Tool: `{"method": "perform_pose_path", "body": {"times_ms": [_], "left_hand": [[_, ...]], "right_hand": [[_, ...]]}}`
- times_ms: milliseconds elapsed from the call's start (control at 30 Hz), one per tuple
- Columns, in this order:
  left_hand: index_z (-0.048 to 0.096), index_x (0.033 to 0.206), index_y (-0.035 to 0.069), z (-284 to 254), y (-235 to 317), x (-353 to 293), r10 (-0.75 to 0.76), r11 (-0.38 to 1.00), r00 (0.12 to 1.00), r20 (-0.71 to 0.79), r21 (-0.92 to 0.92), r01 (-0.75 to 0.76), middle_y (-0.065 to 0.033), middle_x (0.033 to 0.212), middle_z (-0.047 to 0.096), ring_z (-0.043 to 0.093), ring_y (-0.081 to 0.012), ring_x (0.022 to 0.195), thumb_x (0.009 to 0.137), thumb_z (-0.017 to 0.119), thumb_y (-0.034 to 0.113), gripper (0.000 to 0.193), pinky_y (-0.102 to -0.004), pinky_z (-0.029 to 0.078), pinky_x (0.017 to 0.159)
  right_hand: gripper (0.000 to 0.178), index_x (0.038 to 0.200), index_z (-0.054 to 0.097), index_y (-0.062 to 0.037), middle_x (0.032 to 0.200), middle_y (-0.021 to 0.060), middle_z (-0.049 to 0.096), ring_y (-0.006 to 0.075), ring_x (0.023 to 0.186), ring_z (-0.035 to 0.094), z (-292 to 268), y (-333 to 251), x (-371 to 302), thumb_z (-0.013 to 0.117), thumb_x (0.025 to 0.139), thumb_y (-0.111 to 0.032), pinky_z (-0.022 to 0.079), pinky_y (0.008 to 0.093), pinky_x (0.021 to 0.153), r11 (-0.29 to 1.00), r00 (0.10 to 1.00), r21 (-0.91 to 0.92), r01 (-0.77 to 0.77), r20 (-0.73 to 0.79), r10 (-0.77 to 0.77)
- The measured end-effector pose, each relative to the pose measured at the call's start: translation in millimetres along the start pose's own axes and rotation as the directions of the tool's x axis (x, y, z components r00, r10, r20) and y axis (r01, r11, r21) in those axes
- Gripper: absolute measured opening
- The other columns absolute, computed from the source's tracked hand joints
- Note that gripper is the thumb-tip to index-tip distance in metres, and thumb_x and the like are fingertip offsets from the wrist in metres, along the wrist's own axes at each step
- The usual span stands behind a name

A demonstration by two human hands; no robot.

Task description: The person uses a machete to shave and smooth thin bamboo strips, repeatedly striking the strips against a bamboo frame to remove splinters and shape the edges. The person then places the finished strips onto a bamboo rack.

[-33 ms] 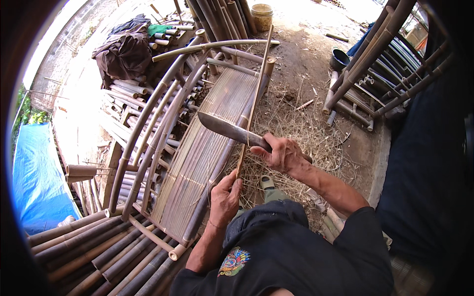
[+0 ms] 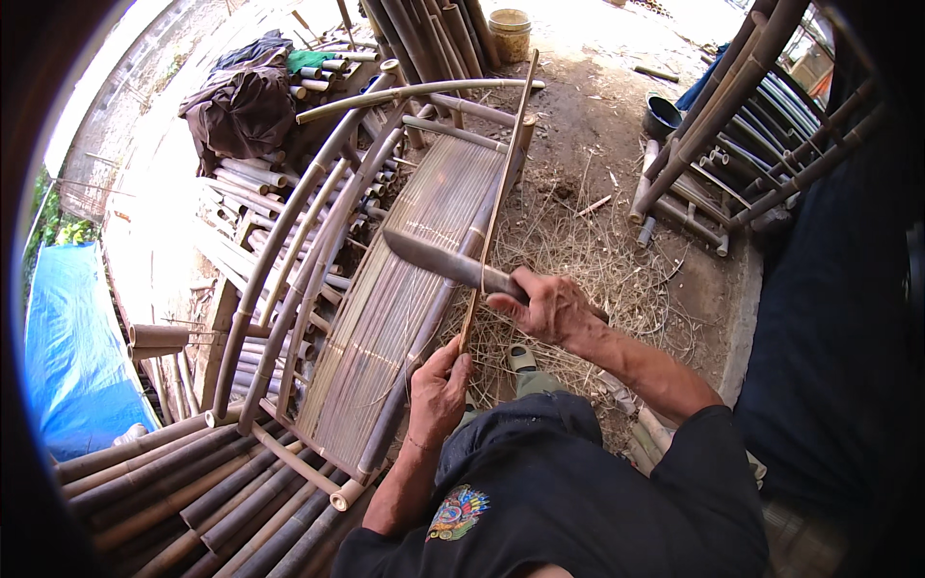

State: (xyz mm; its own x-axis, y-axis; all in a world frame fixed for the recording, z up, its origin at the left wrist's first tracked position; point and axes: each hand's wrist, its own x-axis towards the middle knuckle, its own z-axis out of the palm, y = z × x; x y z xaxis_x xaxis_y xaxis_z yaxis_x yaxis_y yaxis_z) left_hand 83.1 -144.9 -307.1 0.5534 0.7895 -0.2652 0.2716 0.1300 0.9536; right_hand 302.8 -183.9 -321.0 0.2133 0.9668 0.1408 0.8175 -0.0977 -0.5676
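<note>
My right hand is closed round the handle of a broad-bladed machete. Its blade points left and lies across a long, thin bamboo strip. My left hand grips the near end of this strip, which runs away from me along the right edge of a bamboo bench. A thin curl of shaving hangs where blade and strip meet. The bench has a slatted seat and a curved-pole backrest on its left.
Fibrous shavings cover the ground right of the bench. Bamboo poles lie at the near left, and cut lengths are stacked behind the backrest. A bamboo frame stands at the right, beside a dark basin. A bucket stands at the back.
The machete and my right hand have shifted very slightly, with the blade tip a touch lower and farther left. My left hand stays on the strip.
</note>
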Motion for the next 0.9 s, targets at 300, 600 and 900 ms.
{"method": "perform_pose_path", "body": {"times_ms": [300,600,900], "left_hand": [[0.060,0.125,0.003,-13,-22,-34,0.015,0.995,0.998,0.065,0.099,-0.022,-0.0052,0.075,0.052,0.051,-0.0117,0.069,0.093,0.057,0.006,0.033,-0.0262,0.044,0.064],[0.060,0.124,0.000,-73,-57,-124,0.114,0.936,0.969,0.218,0.304,-0.179,-0.0061,0.071,0.055,0.054,-0.0152,0.062,0.093,0.059,0.011,0.034,-0.0288,0.044,0.058],[0.055,0.119,-0.008,-38,-36,-6,-0.066,0.544,0.747,0.662,-0.604,0.583,0.0058,0.050,0.033,0.030,-0.0057,0.038,0.104,0.033,0.040,0.055,-0.0223,0.029,0.035]], "right_hand": [[0.070,0.078,0.054,-0.0100,0.051,0.0033,0.054,0.0161,0.046,0.059,-31,62,34,0.029,0.091,-0.074,0.050,0.0350,0.042,0.972,0.984,-0.176,-0.155,-0.120,0.135],[0.077,0.079,0.058,-0.0076,0.055,-0.0028,0.047,0.0085,0.044,0.048,-137,167,51,0.032,0.086,-0.080,0.040,0.0305,0.035,0.873,0.856,0.013,-0.488,-0.190,0.481],[0.042,0.109,0.062,0.0038,0.083,0.0120,0.066,0.0059,0.051,0.060,-17,33,23,0.067,0.090,-0.034,0.049,0.0154,0.039,0.163,0.965,0.987,-0.016,-0.027,0.261]]}}
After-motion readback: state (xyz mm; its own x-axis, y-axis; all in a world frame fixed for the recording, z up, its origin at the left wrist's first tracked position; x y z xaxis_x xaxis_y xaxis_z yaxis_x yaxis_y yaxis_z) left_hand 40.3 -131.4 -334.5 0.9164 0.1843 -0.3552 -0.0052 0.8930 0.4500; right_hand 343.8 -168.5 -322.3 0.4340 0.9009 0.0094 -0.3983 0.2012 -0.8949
